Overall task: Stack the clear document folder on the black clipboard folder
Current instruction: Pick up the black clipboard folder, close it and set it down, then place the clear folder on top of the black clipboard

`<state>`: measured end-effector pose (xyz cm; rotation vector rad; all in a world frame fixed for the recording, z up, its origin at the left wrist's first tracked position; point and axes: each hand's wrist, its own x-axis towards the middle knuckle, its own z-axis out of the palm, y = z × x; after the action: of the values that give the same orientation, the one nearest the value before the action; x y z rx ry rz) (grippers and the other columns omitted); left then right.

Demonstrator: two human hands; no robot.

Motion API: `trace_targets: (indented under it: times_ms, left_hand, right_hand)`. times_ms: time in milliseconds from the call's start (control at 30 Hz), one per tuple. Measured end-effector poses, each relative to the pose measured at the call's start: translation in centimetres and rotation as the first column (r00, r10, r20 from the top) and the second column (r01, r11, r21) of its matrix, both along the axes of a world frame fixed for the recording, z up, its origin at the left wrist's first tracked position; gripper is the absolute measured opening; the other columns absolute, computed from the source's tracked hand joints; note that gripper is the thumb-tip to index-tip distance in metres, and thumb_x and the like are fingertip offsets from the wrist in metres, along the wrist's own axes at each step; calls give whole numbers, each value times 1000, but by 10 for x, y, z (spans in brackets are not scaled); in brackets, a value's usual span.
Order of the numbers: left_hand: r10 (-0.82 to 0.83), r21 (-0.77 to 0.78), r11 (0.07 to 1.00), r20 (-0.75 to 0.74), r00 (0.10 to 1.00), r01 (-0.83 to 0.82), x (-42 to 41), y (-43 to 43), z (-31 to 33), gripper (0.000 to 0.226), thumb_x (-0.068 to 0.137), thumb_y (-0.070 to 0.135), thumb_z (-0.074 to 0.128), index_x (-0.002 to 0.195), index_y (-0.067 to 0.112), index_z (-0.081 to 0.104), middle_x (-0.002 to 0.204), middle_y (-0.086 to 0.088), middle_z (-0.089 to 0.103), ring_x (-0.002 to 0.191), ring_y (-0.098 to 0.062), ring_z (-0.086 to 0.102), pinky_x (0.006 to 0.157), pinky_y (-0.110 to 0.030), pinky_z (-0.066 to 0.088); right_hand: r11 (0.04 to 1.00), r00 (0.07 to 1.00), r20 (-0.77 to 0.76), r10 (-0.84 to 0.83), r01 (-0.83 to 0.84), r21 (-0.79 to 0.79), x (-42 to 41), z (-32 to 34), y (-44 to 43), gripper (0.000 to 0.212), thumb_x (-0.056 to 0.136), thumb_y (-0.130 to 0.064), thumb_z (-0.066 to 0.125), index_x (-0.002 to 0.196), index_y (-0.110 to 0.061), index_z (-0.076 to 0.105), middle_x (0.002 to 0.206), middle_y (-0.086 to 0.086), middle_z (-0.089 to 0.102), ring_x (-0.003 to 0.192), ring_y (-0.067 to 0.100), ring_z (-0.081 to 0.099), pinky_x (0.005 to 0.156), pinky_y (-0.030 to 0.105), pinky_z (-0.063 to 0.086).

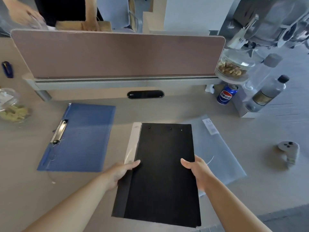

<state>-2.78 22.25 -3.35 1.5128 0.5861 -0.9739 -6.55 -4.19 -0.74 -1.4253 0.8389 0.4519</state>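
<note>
The black clipboard folder (pixel 162 173) lies closed in the middle of the desk, its long side running away from me. My left hand (pixel 122 173) grips its left edge and my right hand (pixel 195 171) grips its right edge. A clear plastic strip (pixel 133 141) shows along the folder's upper left side. The clear document folder (pixel 219 153) lies flat on the desk to the right, partly under the black folder's right edge, with a white label near its far corner.
A blue clip folder (pixel 80 138) lies to the left. A brown desk divider (pixel 117 54) stands behind. A cola can (pixel 227 94), two bottles (pixel 265 92) and a snack jar (pixel 232 66) stand at the right; a small grey object (pixel 288 152) lies nearer me. Another person's hands (pixel 23 14) are beyond the divider.
</note>
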Motion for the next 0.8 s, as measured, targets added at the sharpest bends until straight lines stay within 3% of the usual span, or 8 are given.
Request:
trace_targets:
  times_ms: [67,133,200,300,467,633,733,800]
  left_hand:
    - [83,45,995,101,991,-88,4,-23,-7,52,70,35,81,107,1,67,91,-13,77,80,-26,73,67,-30,57]
    - [81,89,991,157,984,-96,10,-46,-7,69,56,47,84,108,6,64,100,-12,74,89,-28,72,82,-38,58]
    - [56,131,988,192,980,-82,13,-70,0,68,50,53,81,101,12,60,103,-9,70,96,-27,68,93,-44,53]
    - [90,122,985,232,969,-121,17,-110,9,58,52,52,79,92,15,58,103,-10,68,97,-28,67,95,-47,52]
    - [140,106,980,251,958,-171,22,-178,-4,58,67,49,76,106,10,56,109,-9,65,101,-26,63,95,-41,49]
    - [151,151,971,202,968,-183,21,-202,-22,48,80,39,71,107,10,46,113,-6,55,102,-24,52,89,-33,39]
    - [147,202,961,206,967,-189,21,-197,-31,47,80,38,71,107,10,45,112,-7,54,100,-24,50,86,-33,37]
    - [158,213,956,208,965,-202,19,-194,-36,47,82,37,70,111,9,47,114,-7,55,101,-24,50,86,-33,36]
  right_hand:
    - [1000,1000,-4,9,-9,-17,9,-2,-23,32,87,-15,65,118,-11,64,111,13,73,101,36,69,92,57,52]
    - [999,1000,-4,25,-25,-47,19,-1,-46,31,86,-16,67,117,-11,64,111,12,73,101,35,69,93,56,52]
    - [996,999,18,46,-44,-77,28,2,-69,28,85,-18,67,113,-13,67,108,10,75,99,32,71,92,54,54]
    - [988,996,51,75,-68,-141,41,3,-105,23,84,-21,69,106,-12,69,102,9,77,92,29,73,86,50,58]
    - [940,992,89,87,-52,-336,64,-10,-161,29,82,-21,71,107,-8,69,99,9,75,87,28,72,82,42,59]
    - [733,973,-191,127,-222,-643,68,-35,-201,50,81,-40,64,123,-12,59,124,17,57,113,35,55,89,37,48]
    - [768,960,-240,146,-262,-584,64,-37,-208,40,82,-35,64,108,-5,63,89,12,63,83,29,60,67,30,45]
    - [825,966,-218,135,-232,-516,65,-38,-210,30,83,-34,66,91,-5,63,68,5,49,59,22,45,59,27,33]
